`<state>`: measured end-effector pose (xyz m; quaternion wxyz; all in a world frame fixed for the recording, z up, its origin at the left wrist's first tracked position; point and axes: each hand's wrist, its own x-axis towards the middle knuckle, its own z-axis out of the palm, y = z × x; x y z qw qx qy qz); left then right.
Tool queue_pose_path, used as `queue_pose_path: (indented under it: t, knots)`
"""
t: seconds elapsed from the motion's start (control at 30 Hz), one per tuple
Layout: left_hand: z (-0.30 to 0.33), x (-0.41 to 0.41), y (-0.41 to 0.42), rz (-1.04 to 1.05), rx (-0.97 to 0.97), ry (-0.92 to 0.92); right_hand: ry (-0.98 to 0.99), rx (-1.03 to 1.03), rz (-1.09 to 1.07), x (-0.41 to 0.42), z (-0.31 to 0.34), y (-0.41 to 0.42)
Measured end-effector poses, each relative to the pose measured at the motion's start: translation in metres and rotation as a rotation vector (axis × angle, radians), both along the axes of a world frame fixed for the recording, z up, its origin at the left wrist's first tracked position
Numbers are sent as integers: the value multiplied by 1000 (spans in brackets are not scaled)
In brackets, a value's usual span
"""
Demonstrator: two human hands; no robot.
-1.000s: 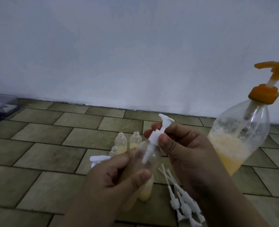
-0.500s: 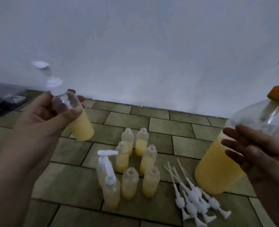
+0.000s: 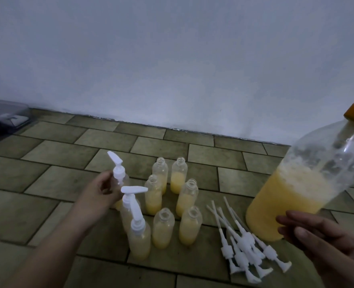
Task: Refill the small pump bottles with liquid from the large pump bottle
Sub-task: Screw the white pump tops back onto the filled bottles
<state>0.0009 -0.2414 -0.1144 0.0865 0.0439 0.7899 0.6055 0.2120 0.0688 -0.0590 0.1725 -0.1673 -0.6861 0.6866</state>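
left hand (image 3: 101, 191) gripped a capped small pump bottle (image 3: 121, 179) beside the filled small bottles (image 3: 173, 206) on the tiled floor (image 3: 47, 183). right hand (image 3: 326, 244) lay loosely open, holding nothing, just beside the large pump bottle (image 3: 301, 190).

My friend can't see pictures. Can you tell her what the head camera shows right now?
A left hand holds a small pump bottle at the edge of a group of small bottles on a tiled floor. Six open bottles hold yellow liquid; two more have pumps. Loose white pumps lie beside a large bottle, with an open right hand nearby.
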Motion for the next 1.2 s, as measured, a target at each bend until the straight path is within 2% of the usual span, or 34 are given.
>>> queue_pose_path:
  t: [0.37,0.5,0.6,0.7,0.87,0.93,1.03,1.1,1.2]
  knots:
    - [-23,3,-8,-108,-198,-32,-108,62,39,-5,-2,-3]
    - [-17,-9,-26,9,-66,-6,-134,64,36,-4,-3,1]
    - [-11,-40,-31,57,64,-54,-167,70,27,-6,-4,2]
    - [3,-69,-21,-28,211,-132,-196,68,12,-9,-5,-1]
    - [49,-98,4,-246,235,-83,-226,60,7,-13,-4,-5]
    - [74,-100,14,-367,90,5,-206,77,8,-12,-4,-5]
    - [102,-96,39,-585,-477,123,-223,106,-15,-11,-6,-5]
    - [107,-90,61,-674,-818,189,-313,240,-34,-12,-13,-5]
    - [99,-82,86,-763,-1083,241,-442,525,-60,-17,-26,-10]
